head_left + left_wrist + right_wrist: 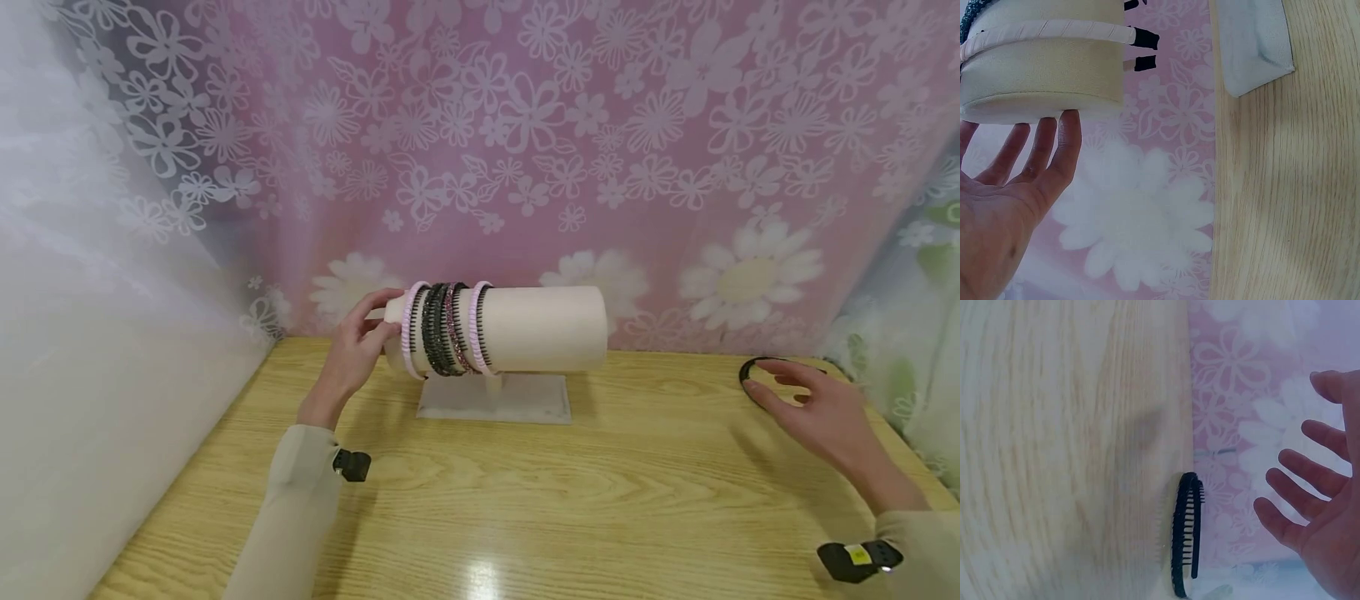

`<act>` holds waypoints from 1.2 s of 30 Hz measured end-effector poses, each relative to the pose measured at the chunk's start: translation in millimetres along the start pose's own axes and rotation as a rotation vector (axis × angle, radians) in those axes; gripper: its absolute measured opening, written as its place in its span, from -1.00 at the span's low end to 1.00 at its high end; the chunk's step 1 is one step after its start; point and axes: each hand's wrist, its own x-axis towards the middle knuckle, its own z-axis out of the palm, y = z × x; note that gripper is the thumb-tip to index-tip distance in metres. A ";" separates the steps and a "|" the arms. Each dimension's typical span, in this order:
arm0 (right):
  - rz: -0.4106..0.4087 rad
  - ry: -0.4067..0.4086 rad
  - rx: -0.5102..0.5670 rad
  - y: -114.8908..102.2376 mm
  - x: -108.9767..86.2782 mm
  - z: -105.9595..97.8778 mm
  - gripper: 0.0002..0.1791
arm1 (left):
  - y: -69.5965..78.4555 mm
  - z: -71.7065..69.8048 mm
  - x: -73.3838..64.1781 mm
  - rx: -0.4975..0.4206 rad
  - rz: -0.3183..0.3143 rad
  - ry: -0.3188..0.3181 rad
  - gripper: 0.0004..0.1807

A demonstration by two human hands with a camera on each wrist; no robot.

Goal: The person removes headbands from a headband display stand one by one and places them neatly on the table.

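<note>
Near black headband (1178, 547), right hand (821, 417); left hand (354, 352) touches roll (547, 329)

Soft even light, white glare low on the table (637, 475), faint shadows, hazy right-wrist view

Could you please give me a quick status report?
Left hand touching roll. Right hand empty, near black headband on table. Other headbands on roll. No obstruction seen.
</note>
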 end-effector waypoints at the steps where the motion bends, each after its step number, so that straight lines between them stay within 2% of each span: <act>1: -0.001 -0.010 0.003 -3.1 -0.1 0.2 -0.42 | -0.3 0.1 0.1 -0.002 0.000 -0.001 -0.57; 7: 0.029 -0.064 0.006 -23.2 -0.2 0.2 -0.29 | -1.1 0.1 0.2 -0.001 0.000 -0.002 -0.57; 11: 0.007 -0.076 0.022 -34.7 1.4 0.4 -0.23 | -0.5 0.0 -0.1 0.002 -0.005 -0.001 -0.57; 19: -0.085 -0.057 -0.010 -50.5 4.8 2.9 -0.17 | 0.2 0.5 -0.2 0.007 -0.005 0.008 -0.58; 29: -0.171 -0.012 0.061 -70.8 7.2 4.6 -0.15 | -1.3 0.4 0.4 0.001 0.001 0.006 -0.57; 36: -0.218 0.023 0.054 -84.5 9.8 5.2 -0.12 | -1.6 1.0 1.1 0.016 0.007 0.010 -0.56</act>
